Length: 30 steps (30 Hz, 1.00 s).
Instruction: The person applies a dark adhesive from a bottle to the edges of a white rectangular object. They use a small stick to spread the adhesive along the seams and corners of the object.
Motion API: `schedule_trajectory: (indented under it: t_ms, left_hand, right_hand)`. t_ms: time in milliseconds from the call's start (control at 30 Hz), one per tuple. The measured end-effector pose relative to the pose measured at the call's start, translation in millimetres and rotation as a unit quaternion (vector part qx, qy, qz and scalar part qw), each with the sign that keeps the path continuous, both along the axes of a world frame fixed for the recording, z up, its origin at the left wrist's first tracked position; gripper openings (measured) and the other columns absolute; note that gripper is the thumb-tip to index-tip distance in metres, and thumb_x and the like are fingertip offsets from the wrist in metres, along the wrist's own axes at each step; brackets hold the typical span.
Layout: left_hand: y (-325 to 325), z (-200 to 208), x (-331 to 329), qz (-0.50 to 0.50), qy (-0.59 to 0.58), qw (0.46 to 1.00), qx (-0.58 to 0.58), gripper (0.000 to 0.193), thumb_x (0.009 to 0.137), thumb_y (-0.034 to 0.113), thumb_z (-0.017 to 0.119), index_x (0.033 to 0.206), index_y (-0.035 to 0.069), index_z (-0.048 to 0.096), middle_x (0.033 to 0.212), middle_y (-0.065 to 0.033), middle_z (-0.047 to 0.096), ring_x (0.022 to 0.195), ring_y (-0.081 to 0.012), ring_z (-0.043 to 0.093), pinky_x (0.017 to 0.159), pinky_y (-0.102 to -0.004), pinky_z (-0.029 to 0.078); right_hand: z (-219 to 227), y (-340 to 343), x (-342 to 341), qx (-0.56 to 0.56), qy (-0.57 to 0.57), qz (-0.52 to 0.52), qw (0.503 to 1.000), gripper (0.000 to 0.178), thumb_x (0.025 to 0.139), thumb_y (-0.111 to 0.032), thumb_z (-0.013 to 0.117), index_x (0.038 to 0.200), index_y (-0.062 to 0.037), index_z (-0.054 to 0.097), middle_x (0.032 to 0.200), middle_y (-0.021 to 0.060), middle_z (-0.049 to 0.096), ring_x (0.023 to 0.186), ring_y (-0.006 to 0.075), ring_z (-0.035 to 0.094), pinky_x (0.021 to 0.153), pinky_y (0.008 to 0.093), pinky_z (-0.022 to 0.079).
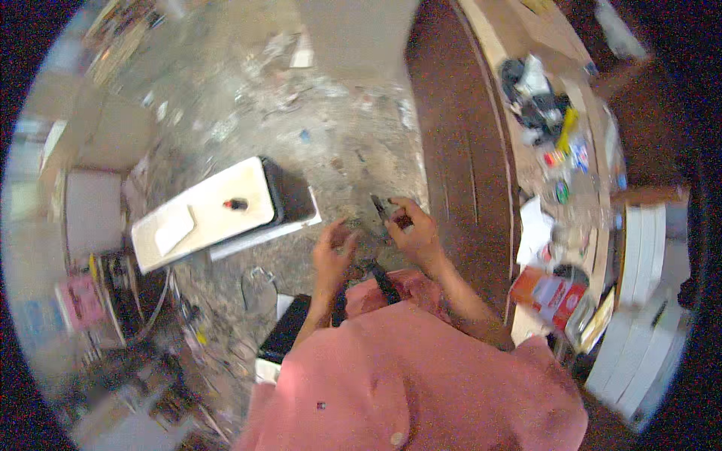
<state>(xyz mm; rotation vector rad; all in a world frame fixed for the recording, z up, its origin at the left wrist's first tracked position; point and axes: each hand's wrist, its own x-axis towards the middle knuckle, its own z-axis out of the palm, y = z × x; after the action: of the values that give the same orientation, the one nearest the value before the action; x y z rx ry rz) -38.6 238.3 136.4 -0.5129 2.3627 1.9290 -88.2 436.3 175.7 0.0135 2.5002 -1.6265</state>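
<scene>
My right hand (415, 234) is closed with thumb and fingers round a small dark, narrow object (379, 205), whose kind the blur hides. Beside it, my left hand (334, 254) is held in the air with its fingers bent and apart, and nothing shows in it. Both hands are in front of my body, over the stained floor (301, 143). To their left stands a low, cream-topped piece (218, 188) with a dark side. On its top lie a small red-and-black item (235, 204) and a white sheet-like piece (176, 228).
A brown panel (459, 135) runs along my right. Beyond it, a wooden counter (492, 30) bears black and clear plastic bundles (535, 98) and a red-orange tin (553, 295). White stacked boards (639, 255) stand at far right. By my left arm is a black flat thing (284, 331).
</scene>
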Motion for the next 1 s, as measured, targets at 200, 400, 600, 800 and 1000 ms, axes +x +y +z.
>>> schedule_trajectory:
  t_ms: [200,400,600,800,1000]
  left_hand:
    - [69.4,-3.7,-16.1,0.051,-0.037,0.997,0.045,0.035,0.087,0.017,0.074,0.113,-0.005,0.064,0.099,-0.0139,0.072,0.088,-0.0182,0.068,0.079,-0.0342,0.054]
    - [66.9,-25.5,-14.4,0.193,-0.099,0.968,0.123,0.019,0.089,0.015,0.071,0.098,-0.001,0.067,0.073,-0.006,0.067,0.062,-0.0101,0.058,0.058,-0.0246,0.046]
    - [39.6,-40.9,-1.2,0.276,-0.144,0.913,0.264,0.013,0.092,0.016,0.065,0.091,0.003,0.064,0.072,-0.0027,0.063,0.057,-0.0094,0.055,0.051,-0.0232,0.042]
    - [28.3,-55.8,26.7,0.392,-0.121,0.827,0.385,0.011,0.095,0.017,0.063,0.093,0.006,0.061,0.08,-0.002,0.062,0.066,-0.0098,0.058,0.053,-0.023,0.046]
    - [33.9,-47.9,40.5,0.421,-0.055,0.83,0.361,0.013,0.094,0.017,0.064,0.099,0.005,0.062,0.08,-0.0017,0.063,0.063,-0.0092,0.055,0.054,-0.0227,0.046]
  right_hand:
    - [-18.2,17.3,-0.2,0.151,0.127,0.152,0.968,0.044,0.085,-0.009,0.064,0.128,-0.0054,0.054,0.112,0.0215,0.065,0.098,0.0391,0.065,0.086,0.0465,0.052]
    - [-21.1,5.2,-29.2,0.154,0.046,0.31,0.937,0.041,0.083,-0.011,0.065,0.122,-0.0045,0.053,0.109,0.0212,0.065,0.1,0.0418,0.063,0.084,0.0497,0.05]
    - [-29.2,-31.8,-38.9,0.171,0.136,0.425,0.878,0.035,0.083,-0.015,0.065,0.114,-0.002,0.054,0.1,0.0216,0.067,0.096,0.0418,0.064,0.082,0.0517,0.051]
    - [-40.7,-52.0,-27.2,0.125,0.129,0.457,0.871,0.035,0.084,-0.014,0.064,0.115,-0.0034,0.054,0.099,0.0212,0.067,0.093,0.0399,0.064,0.078,0.0486,0.051]
    - [-38.1,-58.6,-28.0,-0.019,0.024,0.437,0.899,0.042,0.082,-0.011,0.064,0.121,-0.0033,0.053,0.087,0.0206,0.068,0.08,0.0394,0.065,0.072,0.0478,0.051]
